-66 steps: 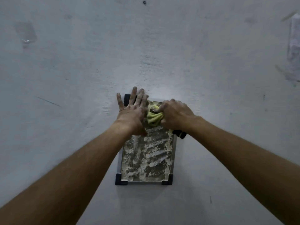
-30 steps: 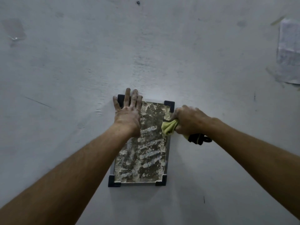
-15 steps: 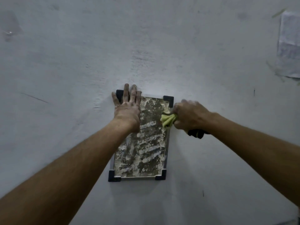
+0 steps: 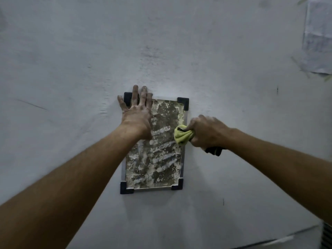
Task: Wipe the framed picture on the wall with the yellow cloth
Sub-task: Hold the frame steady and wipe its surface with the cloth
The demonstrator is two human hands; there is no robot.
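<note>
On the pale grey wall point(image 4: 179, 51), low in the middle of the view, hangs the framed picture point(image 4: 158, 159), upright and taller than it is wide. Its thin light frame carries dark corner pieces point(image 4: 183, 103) at all four corners, and its face is blotched with brown and off-white patches crossed by slanting pale streaks. The wall itself is scuffed and unevenly painted, with a few small dark marks to the right and a faint scratch to the left. A sheet of paper point(image 4: 318, 36) is stuck high on the wall at the right edge. At the bottom right corner a ribbed dark object shows only in part, too little to tell what it is.

Both bare forearms reach up and inward from the lower corners. The left hand point(image 4: 136, 114) lies flat and released, palm against the upper left part of the picture, fingers spread and pointing upward, with the fingertips passing over the top left corner piece onto the wall. The right hand point(image 4: 206, 132) is clenched around the yellow cloth point(image 4: 183, 135), which is bunched into a wad that sticks out toward the left from the fist. The cloth presses on the right edge of the picture, about halfway up the frame. A dark object point(image 4: 213, 150) juts out beneath the right wrist; what it is cannot be told.
</note>
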